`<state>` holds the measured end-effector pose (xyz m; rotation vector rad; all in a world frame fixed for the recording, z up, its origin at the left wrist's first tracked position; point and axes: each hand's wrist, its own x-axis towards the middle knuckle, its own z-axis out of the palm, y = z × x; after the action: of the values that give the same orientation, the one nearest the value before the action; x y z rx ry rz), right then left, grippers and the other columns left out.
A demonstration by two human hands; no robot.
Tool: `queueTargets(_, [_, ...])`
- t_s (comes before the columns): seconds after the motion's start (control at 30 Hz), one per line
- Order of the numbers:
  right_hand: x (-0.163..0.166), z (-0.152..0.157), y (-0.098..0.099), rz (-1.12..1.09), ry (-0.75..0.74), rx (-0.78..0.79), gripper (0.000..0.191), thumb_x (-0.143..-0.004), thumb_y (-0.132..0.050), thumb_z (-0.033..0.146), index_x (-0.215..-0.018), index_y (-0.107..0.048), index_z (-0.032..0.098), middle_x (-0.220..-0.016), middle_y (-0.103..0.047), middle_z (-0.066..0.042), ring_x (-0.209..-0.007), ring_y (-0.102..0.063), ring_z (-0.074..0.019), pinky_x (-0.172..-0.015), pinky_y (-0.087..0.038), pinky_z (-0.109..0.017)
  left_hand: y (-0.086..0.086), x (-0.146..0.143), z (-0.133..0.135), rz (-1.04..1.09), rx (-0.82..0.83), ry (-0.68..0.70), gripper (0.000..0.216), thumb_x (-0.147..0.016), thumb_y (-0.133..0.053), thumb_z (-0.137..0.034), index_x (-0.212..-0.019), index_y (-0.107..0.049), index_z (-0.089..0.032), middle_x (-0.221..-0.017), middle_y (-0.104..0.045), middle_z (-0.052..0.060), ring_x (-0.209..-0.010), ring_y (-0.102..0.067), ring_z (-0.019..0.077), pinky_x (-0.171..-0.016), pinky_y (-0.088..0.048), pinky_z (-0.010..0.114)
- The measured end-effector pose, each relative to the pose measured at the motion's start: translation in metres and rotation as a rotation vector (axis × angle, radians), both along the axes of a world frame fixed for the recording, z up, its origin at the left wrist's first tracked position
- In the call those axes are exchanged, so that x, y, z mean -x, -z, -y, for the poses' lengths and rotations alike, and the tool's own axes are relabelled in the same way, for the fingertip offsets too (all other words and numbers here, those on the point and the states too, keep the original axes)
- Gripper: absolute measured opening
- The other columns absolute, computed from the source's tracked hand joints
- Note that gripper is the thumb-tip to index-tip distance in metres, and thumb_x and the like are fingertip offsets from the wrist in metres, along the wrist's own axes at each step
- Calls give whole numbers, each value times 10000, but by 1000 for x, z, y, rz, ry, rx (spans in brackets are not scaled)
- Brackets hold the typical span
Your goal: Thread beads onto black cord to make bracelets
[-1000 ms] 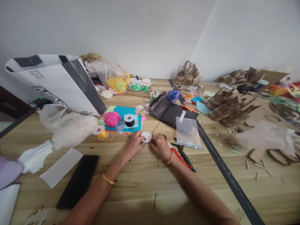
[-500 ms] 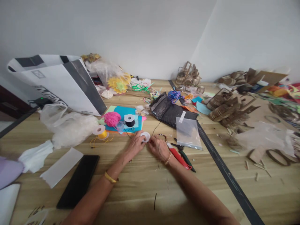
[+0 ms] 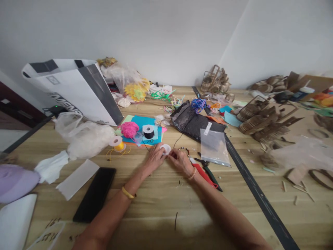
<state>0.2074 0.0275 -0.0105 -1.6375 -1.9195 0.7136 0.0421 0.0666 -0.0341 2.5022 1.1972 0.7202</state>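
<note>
My left hand [image 3: 155, 157] is closed around a white spool [image 3: 166, 149] just above the wooden table. Close against the spool's right side, the fingers of my right hand [image 3: 182, 161] are pinched together; whatever is between them is too small to make out. A beaded bracelet [image 3: 185, 150] lies just behind my right hand. Beside that wrist are red-handled pliers [image 3: 204, 175] and dark green-handled cutters [image 3: 212, 177]. Past my left hand, a spool of black cord [image 3: 148, 132] stands on blue paper [image 3: 137, 122], and a spool of yellow cord [image 3: 118, 143] is to its left.
Pink yarn [image 3: 129, 129] rests on the paper. A black phone [image 3: 95, 194] and a white paper strip [image 3: 78, 178] lie left. Behind are a black mesh pouch [image 3: 188, 121] and a clear bag [image 3: 214, 147]. Small woven baskets [image 3: 260, 119] are at right, a large paper bag [image 3: 70, 86] at left.
The whole view has swung slightly left, so things appear further right. My hands stay together at the white spool, with only a slight shift of the fingers.
</note>
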Motion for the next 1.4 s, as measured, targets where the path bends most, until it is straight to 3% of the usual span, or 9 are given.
queueTargets(0.13, [7, 5, -7, 307, 54, 0, 161, -882, -507, 264, -963, -620, 183, -917, -691, -78, -782, -619, -177, -639, -363, -234, 3, 0, -1, 39, 14, -28, 40, -844, -550, -177, -878, -571, -176, -1180, -540, 119, -1093, -525, 261, -930, -457, 431])
queueTargets(0.23, [9, 4, -5, 309, 62, -7, 186, -903, -474, 259, -951, -638, 185, -959, -676, -77, -787, -608, -168, -647, -360, -233, 4, 0, -2, 129, 58, -47, 23, -847, -549, -179, -857, -569, -173, -1161, -547, 119, -1108, -531, 247, -952, -455, 406])
queueTargets(0.43, [3, -1, 9, -167, 31, -94, 184, -841, -488, 276, -773, -600, 147, -763, -587, -33, -668, -524, -131, -628, -392, -225, 5, 2, -6, 275, 140, -70, 50, -844, -560, -219, -827, -570, -174, -1100, -575, 112, -1084, -557, 234, -954, -459, 379])
queueTargets(0.57, [-1, -2, 7, -438, -14, 76, 180, -803, -484, 293, -723, -549, 146, -645, -509, 12, -565, -442, -100, -537, -342, -213, 6, 4, -9, 280, 179, -57, 56, -837, -559, -217, -827, -572, -164, -1120, -564, 124, -1078, -559, 241, -935, -471, 390])
queueTargets(0.7, [-11, -4, -6, -543, -64, 197, 219, -773, -528, 352, -707, -552, 145, -600, -466, 35, -536, -392, -84, -511, -305, -210, 6, 4, -9, 262, 172, -54, 28, -820, -576, -192, -803, -561, -175, -1139, -555, 114, -1112, -539, 243, -959, -452, 410])
queueTargets(0.97, [-42, 20, -43, -458, -103, 227, 300, -825, -553, 429, -701, -530, 157, -621, -444, 28, -558, -368, -87, -508, -285, -215, 2, 2, -5, 226, 144, -49, 46, -811, -592, -166, -800, -549, -179, -1130, -546, 106, -1103, -536, 243, -954, -445, 414])
queueTargets(1.23, [-61, 77, -53, -315, -43, 253, 271, -845, -521, 416, -722, -514, 174, -632, -462, 12, -563, -387, -106, -514, -310, -228, -1, 2, -3, 165, 114, -44, 42, -799, -596, -145, -803, -565, -172, -1152, -535, 115, -1099, -532, 258, -953, -445, 424])
queueTargets(1.4, [-54, 108, -60, -165, -107, 273, 175, -850, -497, 298, -706, -518, 202, -598, -493, -2, -526, -423, -134, -495, -312, -255, 4, 3, -5, 140, 101, -50, 48, -786, -603, -142, -809, -583, -179, -1202, -527, 117, -1125, -526, 269, -972, -437, 451])
